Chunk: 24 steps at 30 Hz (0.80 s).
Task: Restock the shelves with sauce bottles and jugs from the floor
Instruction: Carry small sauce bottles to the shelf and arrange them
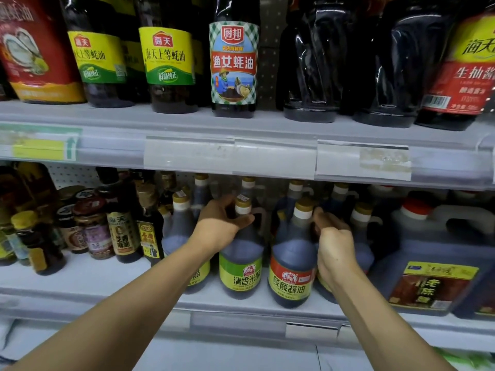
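2 hands are working: the left hand [223, 226] is gripping the upright green-label jug [241, 261] at its neck; the right hand [333, 245] is apparently holding the red-label jug [292, 266], just left of it.

two hands [217, 226], seven upper shelf bottles [233, 62], one large jug [428, 263].

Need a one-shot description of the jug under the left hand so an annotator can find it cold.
Go to the lower shelf, front row, roughly centre. The green-label jug holds dark liquid and has a gold cap and side handle; the left hand grips its neck. Its right neighbour, the red-label jug, is otherwise alike.
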Each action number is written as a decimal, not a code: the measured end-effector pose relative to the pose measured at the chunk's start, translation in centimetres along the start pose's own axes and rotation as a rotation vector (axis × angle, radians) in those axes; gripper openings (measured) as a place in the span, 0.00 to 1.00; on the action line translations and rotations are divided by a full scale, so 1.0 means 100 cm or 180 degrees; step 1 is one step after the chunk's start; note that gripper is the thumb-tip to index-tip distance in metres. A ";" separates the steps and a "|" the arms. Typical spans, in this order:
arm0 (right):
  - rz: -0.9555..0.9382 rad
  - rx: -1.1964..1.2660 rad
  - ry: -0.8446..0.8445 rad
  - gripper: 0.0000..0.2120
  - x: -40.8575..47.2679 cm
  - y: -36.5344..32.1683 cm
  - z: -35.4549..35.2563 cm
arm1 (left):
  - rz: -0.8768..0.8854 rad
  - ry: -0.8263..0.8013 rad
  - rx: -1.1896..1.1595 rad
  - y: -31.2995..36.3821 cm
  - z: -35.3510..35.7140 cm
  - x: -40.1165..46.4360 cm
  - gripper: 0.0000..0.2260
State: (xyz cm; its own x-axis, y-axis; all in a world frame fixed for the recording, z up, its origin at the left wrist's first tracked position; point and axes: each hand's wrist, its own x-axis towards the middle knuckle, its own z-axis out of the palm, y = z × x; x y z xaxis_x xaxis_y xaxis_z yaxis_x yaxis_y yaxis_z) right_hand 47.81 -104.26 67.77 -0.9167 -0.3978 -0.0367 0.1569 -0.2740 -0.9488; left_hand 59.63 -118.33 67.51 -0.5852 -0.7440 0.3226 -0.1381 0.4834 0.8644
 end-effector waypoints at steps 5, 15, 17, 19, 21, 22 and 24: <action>0.0004 0.0045 -0.0140 0.09 0.004 0.008 -0.002 | 0.0170 0.0033 0.0355 0.001 -0.003 -0.012 0.21; -0.0813 -0.1848 -0.0407 0.11 -0.004 0.028 -0.033 | -0.0394 -0.0095 0.0719 -0.023 0.009 -0.060 0.39; -0.0783 -0.2211 -0.0470 0.17 -0.017 0.043 -0.047 | -0.0470 -0.0158 0.0624 -0.032 0.014 -0.069 0.41; -0.0608 -0.2142 -0.0629 0.25 -0.025 0.063 -0.057 | -0.0642 -0.0163 0.0563 -0.043 0.020 -0.074 0.41; -0.0353 -0.2155 -0.0752 0.35 -0.029 0.080 -0.062 | -0.0801 -0.0128 0.0465 -0.054 0.029 -0.080 0.39; -0.0301 -0.2235 -0.0753 0.39 -0.030 0.087 -0.062 | -0.0838 -0.0105 0.0384 -0.059 0.033 -0.083 0.39; -0.0251 -0.2354 -0.0634 0.43 -0.034 0.100 -0.058 | -0.0825 -0.0046 0.0213 -0.066 0.041 -0.089 0.39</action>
State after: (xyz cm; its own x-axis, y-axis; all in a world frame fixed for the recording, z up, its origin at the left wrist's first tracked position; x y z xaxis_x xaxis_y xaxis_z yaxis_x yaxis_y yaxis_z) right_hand 50.38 -100.58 56.65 -0.8206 -0.5707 0.0305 -0.2569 0.3207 -0.9117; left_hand 62.47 -113.06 57.35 -0.5347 -0.8405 0.0879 -0.3369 0.3074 0.8899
